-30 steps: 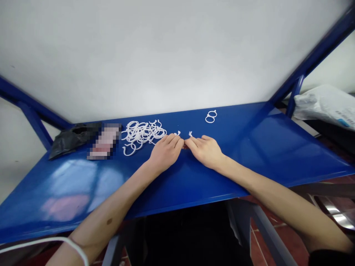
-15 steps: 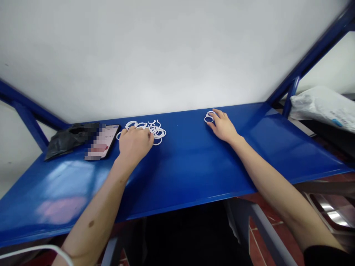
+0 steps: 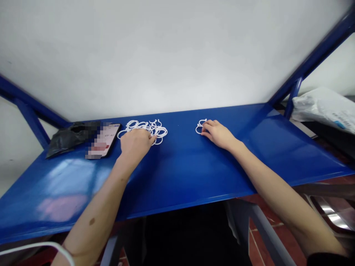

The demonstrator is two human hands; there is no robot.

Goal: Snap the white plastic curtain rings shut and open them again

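Note:
On the blue table lies a loose pile of thin white rings, which look like plastic shower curtain rings; some have gaps with knobbed ends. My left hand is over the near side of the pile, back upward and thumb at its right. Its fingertips are hidden behind the hand, so any grip is unclear. Farther right, my right hand has its fingers pinched on white rings. At least two loops stick out to the left of its fingertips, low over the tabletop.
Left of the pile, a phone lies partly blurred out beside a black plastic bag. The blue table backs onto a white wall, with slanted blue bars at both ends. A white package sits beyond the right end. A white cable crosses lower left.
My right hand has moved left and slightly nearer with the white rings, its fingers now closer together. My left hand stays at the pile, with hardly any shift.

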